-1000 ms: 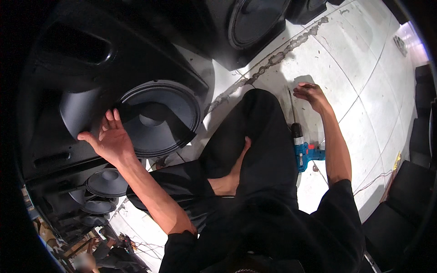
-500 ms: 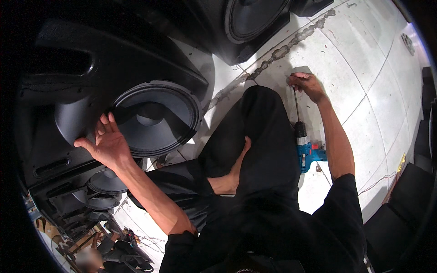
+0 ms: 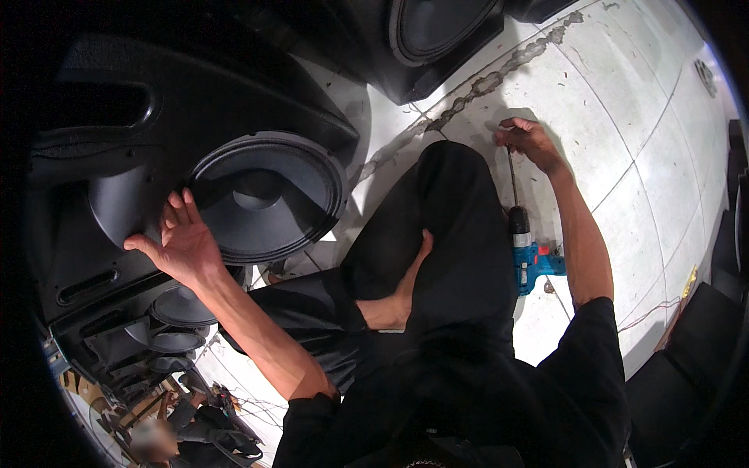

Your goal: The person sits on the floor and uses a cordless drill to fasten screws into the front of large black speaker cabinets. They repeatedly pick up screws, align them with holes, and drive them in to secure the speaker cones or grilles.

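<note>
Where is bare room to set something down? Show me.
White tiled floor is mostly bare right of the right hand, between the jagged grey crack and boxy black shapes. Crowded: beside the blue-and-black drill, and around the left hand, near black loudspeakers.

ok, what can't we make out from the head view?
Head view:
Tip of the long bit in the drill: hidden by the right hand.
Whether the left hand touches the speaker cabinet: its palm covers the far side.
Upper speaker: cut off by the top edge.
Person, lower left: hands too small.
</note>
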A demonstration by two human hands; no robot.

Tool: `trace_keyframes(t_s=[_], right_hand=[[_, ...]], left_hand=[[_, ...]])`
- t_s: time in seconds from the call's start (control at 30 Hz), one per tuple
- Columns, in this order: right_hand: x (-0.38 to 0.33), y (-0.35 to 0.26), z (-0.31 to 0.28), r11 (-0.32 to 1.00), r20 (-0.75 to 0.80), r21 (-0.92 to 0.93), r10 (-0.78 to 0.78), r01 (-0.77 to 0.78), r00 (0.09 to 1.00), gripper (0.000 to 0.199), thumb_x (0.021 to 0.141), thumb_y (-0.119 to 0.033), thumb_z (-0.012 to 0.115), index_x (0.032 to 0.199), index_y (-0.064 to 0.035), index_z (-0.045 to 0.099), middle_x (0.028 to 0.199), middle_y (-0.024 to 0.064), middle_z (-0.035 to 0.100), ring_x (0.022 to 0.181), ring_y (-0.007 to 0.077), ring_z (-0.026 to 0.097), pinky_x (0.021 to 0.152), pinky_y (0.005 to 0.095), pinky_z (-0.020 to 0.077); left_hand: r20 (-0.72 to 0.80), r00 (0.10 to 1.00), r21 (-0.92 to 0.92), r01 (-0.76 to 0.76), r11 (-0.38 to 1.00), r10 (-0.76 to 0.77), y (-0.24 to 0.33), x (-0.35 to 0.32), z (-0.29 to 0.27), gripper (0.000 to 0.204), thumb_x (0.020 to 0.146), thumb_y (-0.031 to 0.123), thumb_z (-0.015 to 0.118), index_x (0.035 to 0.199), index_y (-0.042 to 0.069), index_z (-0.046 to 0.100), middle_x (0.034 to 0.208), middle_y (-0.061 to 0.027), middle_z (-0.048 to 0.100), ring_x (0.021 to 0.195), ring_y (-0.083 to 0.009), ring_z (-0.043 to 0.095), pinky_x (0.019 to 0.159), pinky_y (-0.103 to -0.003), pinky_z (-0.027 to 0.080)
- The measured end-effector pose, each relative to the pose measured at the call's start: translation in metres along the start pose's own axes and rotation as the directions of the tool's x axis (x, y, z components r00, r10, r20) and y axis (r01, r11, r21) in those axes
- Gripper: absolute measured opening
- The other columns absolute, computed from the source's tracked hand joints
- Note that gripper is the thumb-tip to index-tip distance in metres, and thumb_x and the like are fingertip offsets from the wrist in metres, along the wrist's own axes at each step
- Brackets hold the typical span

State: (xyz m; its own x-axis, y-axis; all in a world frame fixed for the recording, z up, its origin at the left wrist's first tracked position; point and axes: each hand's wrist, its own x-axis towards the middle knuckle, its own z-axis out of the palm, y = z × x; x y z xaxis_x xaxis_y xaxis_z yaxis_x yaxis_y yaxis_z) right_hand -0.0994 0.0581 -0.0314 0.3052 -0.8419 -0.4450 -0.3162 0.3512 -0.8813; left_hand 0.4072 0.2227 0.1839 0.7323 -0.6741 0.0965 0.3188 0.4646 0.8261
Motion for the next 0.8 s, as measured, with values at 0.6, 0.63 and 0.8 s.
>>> trace_keyframes(t_s=[0.6, 0.63, 0.8], right_hand=[[-0.003, -0.004, 0.001, 0.997, 0.057, -0.073, -0.02, 0.024, 0.998, 0.029, 0.093, -0.027, 0.061, 0.108, -0.0035, 0.066, 0.087, 0.0025, 0.071, 0.069, 0.0078, 0.053, 0.062, 0.0245, 0.042], [-0.004, -0.004, 0.001, 0.997, 0.066, -0.067, -0.02, 0.024, 0.998, 0.026, 0.093, -0.026, 0.061, 0.107, -0.0042, 0.066, 0.087, 0.0014, 0.07, 0.068, 0.006, 0.051, 0.061, 0.0231, 0.0408], [-0.006, 0.002, 0.003, 0.997, 0.053, -0.073, -0.031, 0.035, 0.998, 0.025, 0.092, -0.025, 0.061, 0.106, -0.0047, 0.066, 0.086, 0.0009, 0.07, 0.067, 0.0058, 0.052, 0.059, 0.0222, 0.0402]], left_hand=[[-0.04, 0.999, 0.031, -0.022, 0.999, 0.024, -0.001, -0.002, 0.006, 0.077, 0.076, 0.069, 0.061, 0.086, -0.008, 0.06, 0.091, -0.0171, 0.063, 0.101, -0.0295, 0.062, 0.105, -0.045, 0.044], [-0.046, 0.999, 0.033, -0.025, 0.999, 0.027, -0.002, -0.001, 0.005, 0.078, 0.076, 0.069, 0.061, 0.086, -0.007, 0.06, 0.09, -0.0169, 0.063, 0.101, -0.0295, 0.062, 0.105, -0.045, 0.043], [-0.071, 0.997, 0.034, -0.03, 0.999, 0.032, -0.001, -0.002, 0.007, 0.078, 0.077, 0.07, 0.059, 0.086, -0.007, 0.06, 0.089, -0.0161, 0.063, 0.102, -0.0292, 0.062, 0.105, -0.046, 0.043]])
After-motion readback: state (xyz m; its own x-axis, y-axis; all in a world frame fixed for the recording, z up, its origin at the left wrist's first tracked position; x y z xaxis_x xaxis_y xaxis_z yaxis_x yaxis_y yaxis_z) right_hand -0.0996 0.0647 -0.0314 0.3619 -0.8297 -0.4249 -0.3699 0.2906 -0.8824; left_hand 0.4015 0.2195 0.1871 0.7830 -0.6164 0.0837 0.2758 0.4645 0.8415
